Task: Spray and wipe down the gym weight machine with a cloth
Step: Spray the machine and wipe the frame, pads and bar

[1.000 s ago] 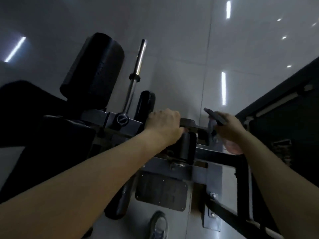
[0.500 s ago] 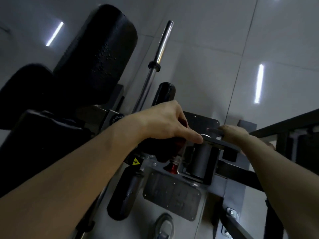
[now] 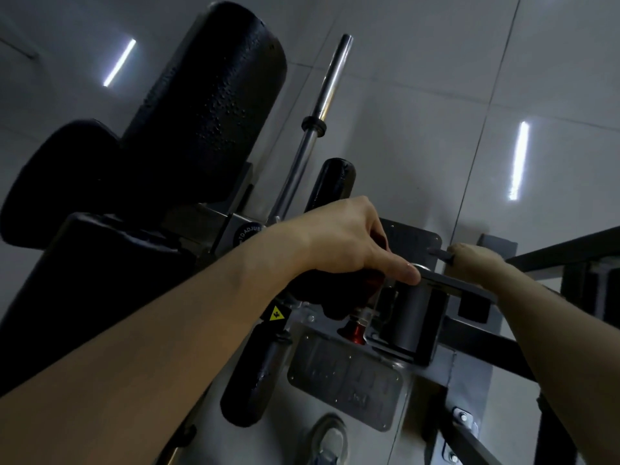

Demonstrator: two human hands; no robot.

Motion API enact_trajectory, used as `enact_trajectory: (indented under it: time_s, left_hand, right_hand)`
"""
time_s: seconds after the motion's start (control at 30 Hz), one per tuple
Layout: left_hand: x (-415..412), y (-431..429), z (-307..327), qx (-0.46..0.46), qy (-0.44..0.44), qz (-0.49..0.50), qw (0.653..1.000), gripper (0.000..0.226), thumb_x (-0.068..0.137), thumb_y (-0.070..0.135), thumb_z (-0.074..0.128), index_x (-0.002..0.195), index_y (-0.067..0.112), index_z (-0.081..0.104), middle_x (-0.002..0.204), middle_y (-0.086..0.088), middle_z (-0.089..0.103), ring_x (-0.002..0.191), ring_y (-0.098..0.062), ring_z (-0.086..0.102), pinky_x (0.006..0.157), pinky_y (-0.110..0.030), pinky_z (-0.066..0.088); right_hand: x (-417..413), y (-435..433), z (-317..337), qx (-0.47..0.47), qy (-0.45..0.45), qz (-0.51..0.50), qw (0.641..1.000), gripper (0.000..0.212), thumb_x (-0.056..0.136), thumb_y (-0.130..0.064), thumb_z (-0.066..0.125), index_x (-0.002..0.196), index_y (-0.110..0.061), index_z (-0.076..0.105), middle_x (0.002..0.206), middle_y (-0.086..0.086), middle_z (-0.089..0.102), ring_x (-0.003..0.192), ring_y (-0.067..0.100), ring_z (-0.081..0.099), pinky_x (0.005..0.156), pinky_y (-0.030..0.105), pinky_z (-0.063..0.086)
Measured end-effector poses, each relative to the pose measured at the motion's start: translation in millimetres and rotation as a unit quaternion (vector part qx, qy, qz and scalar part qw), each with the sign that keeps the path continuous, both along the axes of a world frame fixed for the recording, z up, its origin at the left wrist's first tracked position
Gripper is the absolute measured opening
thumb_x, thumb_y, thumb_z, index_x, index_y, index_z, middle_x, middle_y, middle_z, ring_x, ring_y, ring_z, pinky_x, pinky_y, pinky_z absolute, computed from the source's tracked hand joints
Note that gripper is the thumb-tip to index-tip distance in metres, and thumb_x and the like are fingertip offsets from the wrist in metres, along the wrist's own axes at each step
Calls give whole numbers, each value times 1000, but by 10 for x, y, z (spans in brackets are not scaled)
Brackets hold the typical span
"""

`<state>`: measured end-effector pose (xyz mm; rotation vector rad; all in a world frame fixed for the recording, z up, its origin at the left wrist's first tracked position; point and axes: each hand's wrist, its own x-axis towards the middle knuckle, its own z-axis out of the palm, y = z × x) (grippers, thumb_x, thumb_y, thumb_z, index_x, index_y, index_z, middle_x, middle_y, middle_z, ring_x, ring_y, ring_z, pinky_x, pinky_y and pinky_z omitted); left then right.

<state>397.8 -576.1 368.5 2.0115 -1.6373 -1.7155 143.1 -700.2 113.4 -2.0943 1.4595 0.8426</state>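
Just above the red knob (image 3: pixel 356 331), the left hand (image 3: pixel 342 243) has its grip curled over a dark, red-edged bundle, probably the cloth (image 3: pixel 335 293), with the thumb laid flat along the grey bar (image 3: pixel 446 283). Right of the knob, the right hand (image 3: pixel 476 260) shows only its back, a dark stub (image 3: pixel 437 252) poking out; I cannot tell its grip. Up and left of the knob, the roller pad (image 3: pixel 208 105) is beaded with droplets, so spraying looks done there and wiping is left. The metalwork by the knob seems mid-wipe.
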Motion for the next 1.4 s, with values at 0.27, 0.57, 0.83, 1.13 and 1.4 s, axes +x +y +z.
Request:
enact_trajectory:
  time_s: [0.27, 0.57, 0.83, 1.13, 1.4]
  left_hand:
    - [9, 140, -60, -70, -10, 8, 997, 41, 77, 60, 77, 94, 23, 79, 82, 5, 74, 74, -6, 72, 80, -32, 62]
    - [-42, 484, -289, -267, -13, 30, 963, 40, 91, 57, 64, 103, 22, 78, 85, 6, 74, 82, -8, 69, 81, -39, 60]
    - [-36, 495, -361, -324, -21, 24, 946, 40, 92, 57, 63, 100, 22, 79, 76, 7, 73, 67, -6, 67, 70, -37, 60]
    - [-66, 490, -311, -312, -53, 30, 948, 43, 90, 61, 63, 99, 22, 79, 82, 7, 74, 77, -9, 68, 80, -38, 59]
    - [-70, 745, -55, -348, -140, -3, 927, 46, 96, 56, 60, 124, 20, 68, 115, -2, 71, 105, -21, 66, 91, -39, 55]
  right_hand:
    - [-38, 58, 67, 17, -12, -51, 998, 8, 97, -24, 59, 104, -19, 59, 99, 5, 65, 90, 23, 63, 82, 39, 54]
    - [253, 100, 399, 25, -38, 4, 999, 37, 105, -21, 49, 139, -5, 52, 135, 17, 59, 121, 32, 58, 101, 41, 47]
    - [210, 121, 527, 7, -54, -21, 998, 35, 100, -14, 56, 134, -5, 55, 132, 19, 61, 117, 34, 59, 92, 39, 46]
    - [-46, 257, 808, -54, -167, -159, 972, 19, 97, -24, 63, 114, -16, 58, 106, 9, 60, 95, 29, 57, 79, 39, 44]
    - [-5, 790, 1840, -254, -489, -436, 712, 27, 90, -10, 73, 113, -13, 62, 89, 0, 60, 87, 19, 59, 81, 34, 49]
